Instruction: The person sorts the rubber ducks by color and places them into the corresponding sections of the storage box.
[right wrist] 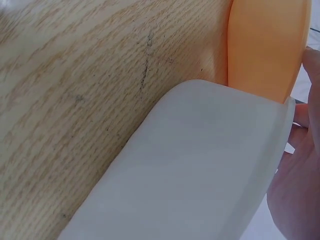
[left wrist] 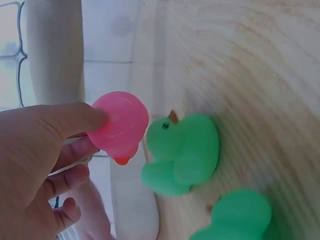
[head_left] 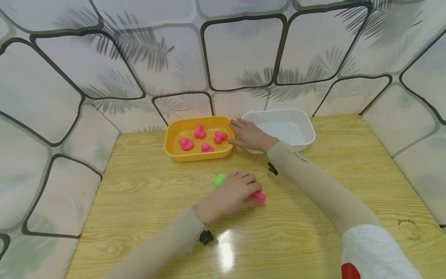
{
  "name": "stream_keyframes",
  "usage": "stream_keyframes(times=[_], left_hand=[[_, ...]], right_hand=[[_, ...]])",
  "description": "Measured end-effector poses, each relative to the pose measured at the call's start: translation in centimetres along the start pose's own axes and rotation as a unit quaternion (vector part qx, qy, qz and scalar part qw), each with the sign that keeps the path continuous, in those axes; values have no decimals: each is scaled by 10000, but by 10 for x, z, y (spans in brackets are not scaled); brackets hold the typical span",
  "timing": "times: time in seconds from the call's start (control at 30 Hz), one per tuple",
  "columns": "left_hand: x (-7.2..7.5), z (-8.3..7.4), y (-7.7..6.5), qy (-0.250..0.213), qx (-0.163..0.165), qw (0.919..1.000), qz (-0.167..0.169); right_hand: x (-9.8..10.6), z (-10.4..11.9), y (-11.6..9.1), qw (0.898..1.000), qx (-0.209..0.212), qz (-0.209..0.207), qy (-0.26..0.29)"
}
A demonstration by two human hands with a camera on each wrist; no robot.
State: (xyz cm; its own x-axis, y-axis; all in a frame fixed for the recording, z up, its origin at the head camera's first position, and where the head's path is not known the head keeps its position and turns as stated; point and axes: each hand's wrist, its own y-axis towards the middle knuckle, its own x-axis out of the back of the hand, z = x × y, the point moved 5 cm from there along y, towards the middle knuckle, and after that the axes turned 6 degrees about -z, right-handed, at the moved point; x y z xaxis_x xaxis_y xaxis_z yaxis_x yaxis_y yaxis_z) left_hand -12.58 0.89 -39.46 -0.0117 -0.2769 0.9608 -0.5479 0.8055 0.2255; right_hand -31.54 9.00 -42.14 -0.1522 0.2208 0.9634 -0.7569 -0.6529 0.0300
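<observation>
My left hand (head_left: pixel 230 195) is over the middle of the table and pinches a pink rubber duck (head_left: pixel 259 198) between thumb and fingers. In the left wrist view that pink duck (left wrist: pixel 120 122) shows its rounded underside, with an orange beak pointing down. Two green rubber ducks, one nearer (left wrist: pixel 187 152) and one lower (left wrist: pixel 242 215), sit on the table beside the hand. My right hand (head_left: pixel 252 135) lies with extended fingers across the adjoining rims of a yellow tray (head_left: pixel 188 158) and a white tray (head_left: pixel 304 145). Several pink ducks (head_left: pixel 186 144) are in the yellow tray.
Both trays stand side by side at the back of the wooden table (head_left: pixel 139 201). Behind them and at both sides rises a cloth backdrop (head_left: pixel 240 54) with a stone and leaf pattern. The right forearm crosses in front of the white tray.
</observation>
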Motion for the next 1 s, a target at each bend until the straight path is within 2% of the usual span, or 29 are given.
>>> stream_keyframes(times=[0.27, 0.5, 0.77, 1.0], left_hand=[[20, 22, -6, -56, 207, 9994, -275], [36, 49, -10, 34, 437, 9976, -531], [53, 92, -17, 26, 568, 9907, -1235], [61, 129, -28, -31, 920, 9863, -1369]], right_hand=[[1, 0, 0, 9999, 83, -60, 11], [2, 3, -1, 10000, 12, -8, -3], [3, 4, -3, 10000, 31, -35, 71], [3, 3, -2, 10000, 31, -18, 43]])
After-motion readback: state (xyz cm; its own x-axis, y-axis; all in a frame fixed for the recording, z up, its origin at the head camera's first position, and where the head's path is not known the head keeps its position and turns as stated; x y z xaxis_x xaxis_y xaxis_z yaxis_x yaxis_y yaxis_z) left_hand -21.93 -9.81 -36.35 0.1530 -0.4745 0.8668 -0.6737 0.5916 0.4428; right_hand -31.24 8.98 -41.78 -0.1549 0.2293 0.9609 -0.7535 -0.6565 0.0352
